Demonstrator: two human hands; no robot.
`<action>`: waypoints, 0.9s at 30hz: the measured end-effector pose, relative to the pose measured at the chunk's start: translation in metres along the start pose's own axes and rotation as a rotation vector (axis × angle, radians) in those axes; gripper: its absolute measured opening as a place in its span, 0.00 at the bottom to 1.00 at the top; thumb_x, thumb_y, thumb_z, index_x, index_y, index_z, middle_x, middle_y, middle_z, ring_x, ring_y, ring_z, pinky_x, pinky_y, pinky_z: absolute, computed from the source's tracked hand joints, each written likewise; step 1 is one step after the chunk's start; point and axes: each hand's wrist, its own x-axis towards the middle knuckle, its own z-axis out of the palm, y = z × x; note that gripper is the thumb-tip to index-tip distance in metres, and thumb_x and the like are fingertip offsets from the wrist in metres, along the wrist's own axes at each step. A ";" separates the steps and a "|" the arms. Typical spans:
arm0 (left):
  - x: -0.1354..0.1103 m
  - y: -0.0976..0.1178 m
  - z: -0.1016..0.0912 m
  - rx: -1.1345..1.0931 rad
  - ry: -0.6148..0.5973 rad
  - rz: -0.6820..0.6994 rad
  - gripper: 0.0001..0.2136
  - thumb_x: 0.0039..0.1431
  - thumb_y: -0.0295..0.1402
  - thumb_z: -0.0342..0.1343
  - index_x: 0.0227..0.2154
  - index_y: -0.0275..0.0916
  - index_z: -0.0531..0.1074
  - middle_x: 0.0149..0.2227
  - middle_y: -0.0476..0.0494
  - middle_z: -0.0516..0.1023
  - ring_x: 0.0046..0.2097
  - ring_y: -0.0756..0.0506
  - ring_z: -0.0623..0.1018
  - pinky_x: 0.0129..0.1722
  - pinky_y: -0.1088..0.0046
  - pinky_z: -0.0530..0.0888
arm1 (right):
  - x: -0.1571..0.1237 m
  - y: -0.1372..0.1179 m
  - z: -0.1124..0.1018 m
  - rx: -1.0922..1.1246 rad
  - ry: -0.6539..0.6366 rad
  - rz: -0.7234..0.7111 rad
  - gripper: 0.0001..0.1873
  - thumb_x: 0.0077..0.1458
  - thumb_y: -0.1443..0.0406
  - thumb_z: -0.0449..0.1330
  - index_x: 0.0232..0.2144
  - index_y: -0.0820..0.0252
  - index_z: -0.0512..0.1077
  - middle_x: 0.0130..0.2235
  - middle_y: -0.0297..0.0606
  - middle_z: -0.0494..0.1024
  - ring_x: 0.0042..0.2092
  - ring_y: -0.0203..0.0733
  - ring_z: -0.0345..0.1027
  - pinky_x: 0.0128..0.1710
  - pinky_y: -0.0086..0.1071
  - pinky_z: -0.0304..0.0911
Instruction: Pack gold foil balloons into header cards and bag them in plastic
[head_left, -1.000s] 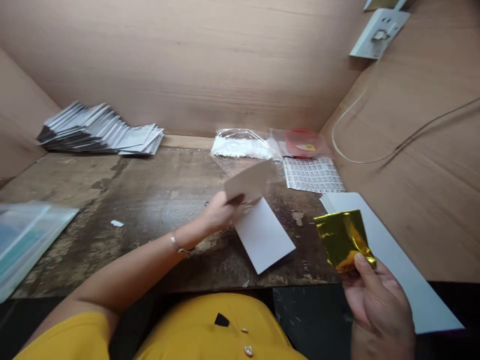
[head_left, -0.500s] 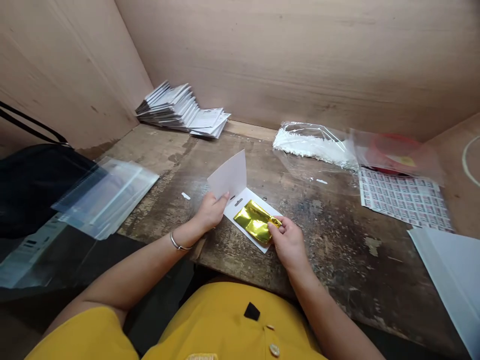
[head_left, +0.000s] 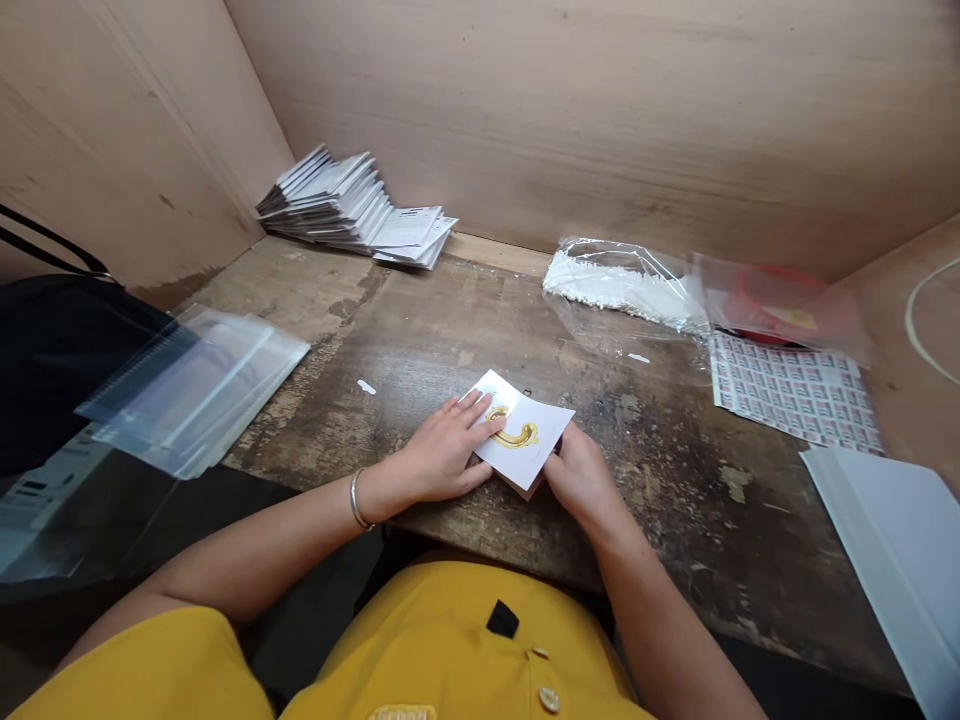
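Lying between the two hands, the folded white card [head_left: 541,418] faces up with a gold curved figure [head_left: 520,440] and small print too faint to read. Palm down with fingers spread, the left hand [head_left: 448,447] rests flat on its left part, while the right hand [head_left: 583,477] is curled at its right edge, fingers hidden behind it, so I cannot tell whether they grip. Beyond the left hand lie stacked packets [head_left: 337,205], and right of the right hand a printed label sheet [head_left: 791,390], their lettering illegible.
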 end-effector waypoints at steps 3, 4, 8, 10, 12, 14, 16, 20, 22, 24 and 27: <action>-0.002 0.000 -0.007 0.003 -0.047 0.007 0.31 0.56 0.45 0.58 0.61 0.40 0.62 0.68 0.30 0.51 0.68 0.30 0.50 0.65 0.49 0.53 | -0.009 0.003 -0.015 -0.311 0.252 -0.132 0.20 0.58 0.65 0.51 0.52 0.62 0.70 0.50 0.53 0.72 0.50 0.56 0.68 0.47 0.48 0.65; -0.002 0.000 -0.008 -0.010 -0.060 0.004 0.33 0.55 0.46 0.59 0.62 0.41 0.62 0.68 0.31 0.50 0.69 0.29 0.49 0.65 0.48 0.53 | -0.013 0.005 -0.016 -0.354 0.301 -0.216 0.19 0.60 0.64 0.50 0.51 0.62 0.71 0.53 0.53 0.70 0.52 0.55 0.66 0.50 0.48 0.63; 0.007 -0.006 -0.014 -0.129 -0.074 -0.023 0.32 0.52 0.46 0.62 0.59 0.41 0.66 0.68 0.31 0.50 0.68 0.28 0.49 0.64 0.48 0.53 | -0.020 0.016 -0.003 -0.396 0.134 -0.439 0.10 0.60 0.63 0.55 0.38 0.57 0.75 0.49 0.47 0.74 0.47 0.51 0.65 0.48 0.45 0.64; 0.021 -0.010 -0.017 -0.247 0.033 -0.143 0.29 0.53 0.40 0.62 0.58 0.37 0.67 0.65 0.29 0.59 0.66 0.32 0.58 0.63 0.52 0.58 | -0.020 0.020 0.006 -0.399 0.094 -0.416 0.06 0.58 0.64 0.57 0.36 0.58 0.74 0.47 0.46 0.74 0.45 0.52 0.65 0.47 0.46 0.65; 0.038 -0.015 -0.020 -0.439 0.131 -0.380 0.26 0.53 0.34 0.62 0.55 0.35 0.68 0.57 0.31 0.71 0.57 0.36 0.71 0.56 0.57 0.69 | -0.019 0.022 0.010 -0.379 0.094 -0.394 0.05 0.57 0.65 0.58 0.35 0.58 0.74 0.48 0.47 0.74 0.45 0.52 0.64 0.47 0.47 0.64; 0.053 -0.020 -0.024 -0.700 0.036 -0.580 0.21 0.50 0.34 0.63 0.48 0.33 0.73 0.45 0.34 0.79 0.44 0.39 0.79 0.44 0.63 0.75 | -0.018 0.023 0.011 -0.339 0.083 -0.390 0.05 0.57 0.65 0.58 0.33 0.58 0.73 0.47 0.47 0.74 0.45 0.52 0.64 0.47 0.48 0.64; 0.060 -0.021 -0.027 -0.941 -0.143 -0.640 0.16 0.45 0.35 0.67 0.37 0.32 0.77 0.36 0.38 0.81 0.35 0.41 0.80 0.36 0.67 0.75 | -0.018 0.024 0.010 -0.259 0.103 -0.364 0.05 0.56 0.64 0.58 0.33 0.58 0.73 0.47 0.48 0.74 0.46 0.53 0.64 0.48 0.50 0.64; 0.047 -0.007 -0.031 -1.223 -0.108 -0.534 0.20 0.37 0.39 0.72 0.32 0.32 0.77 0.35 0.39 0.82 0.34 0.44 0.79 0.35 0.70 0.75 | -0.021 0.027 0.001 0.186 0.339 -0.112 0.30 0.46 0.57 0.67 0.50 0.59 0.68 0.55 0.51 0.68 0.54 0.56 0.63 0.54 0.53 0.62; 0.034 0.005 -0.031 -1.316 -0.017 -0.451 0.22 0.40 0.42 0.71 0.35 0.32 0.76 0.39 0.38 0.81 0.37 0.43 0.80 0.38 0.69 0.75 | -0.024 0.026 -0.007 0.576 0.266 0.042 0.40 0.44 0.52 0.68 0.57 0.57 0.62 0.57 0.51 0.68 0.53 0.54 0.66 0.52 0.49 0.65; 0.022 0.016 -0.030 -1.369 0.040 -0.363 0.22 0.44 0.44 0.68 0.38 0.32 0.76 0.40 0.37 0.81 0.40 0.43 0.80 0.42 0.67 0.75 | -0.028 0.022 -0.015 0.873 -0.054 0.128 0.40 0.47 0.48 0.65 0.58 0.56 0.63 0.54 0.50 0.73 0.49 0.53 0.72 0.45 0.46 0.71; 0.013 0.024 -0.027 -1.327 0.172 -0.329 0.23 0.46 0.47 0.67 0.38 0.32 0.75 0.41 0.36 0.80 0.44 0.41 0.79 0.47 0.64 0.74 | -0.034 0.013 -0.022 0.844 -0.353 0.063 0.31 0.55 0.49 0.59 0.56 0.57 0.68 0.49 0.48 0.78 0.44 0.54 0.76 0.35 0.45 0.76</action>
